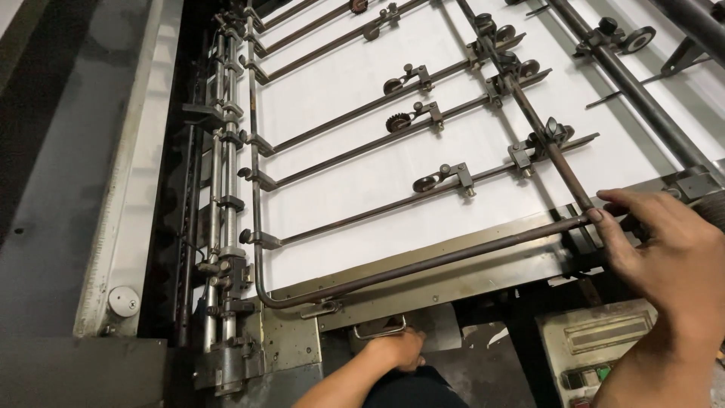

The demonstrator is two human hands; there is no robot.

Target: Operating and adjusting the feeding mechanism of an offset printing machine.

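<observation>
right hand (664, 249) fingers curl around a round steel bar (423, 266); left hand (396, 351) grips a bent wire handle (377, 332).

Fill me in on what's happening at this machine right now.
A person leans over a large sheet-feeding machine. The right hand grips the long brown metal bar at its right end, along the near edge of the white paper sheet. The left hand is lower, closed around a small metal handle under the machine's front plate. Thin rods with small rollers lie across the sheet. A control panel sits at lower right.
</observation>
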